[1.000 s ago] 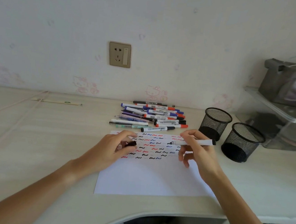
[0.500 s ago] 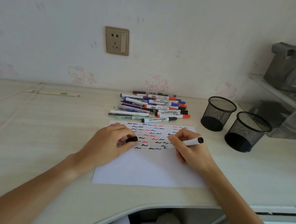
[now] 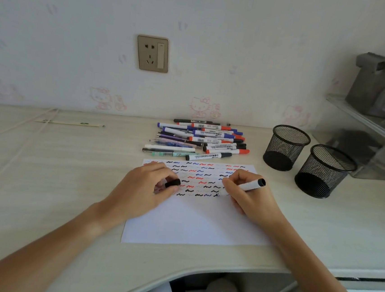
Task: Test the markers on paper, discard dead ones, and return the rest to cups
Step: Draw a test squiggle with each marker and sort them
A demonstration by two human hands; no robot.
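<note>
Right hand (image 3: 250,196) pinches white black-ended marker (image 3: 250,185), tip on squiggle-filled white paper sheet (image 3: 193,221); left hand (image 3: 145,188) grips black cap (image 3: 173,182); pile of markers (image 3: 196,141) unsorted; two black mesh cups (image 3: 286,146) seemingly empty (most work remains).

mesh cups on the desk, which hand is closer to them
Right. The right hand, holding a marker, is just left of the mesh cups; the left hand is farther left across the paper.

2 mesh cups (image 3: 286,147), 1 paper sheet (image 3: 193,221), 2 hands (image 3: 144,188).
</note>
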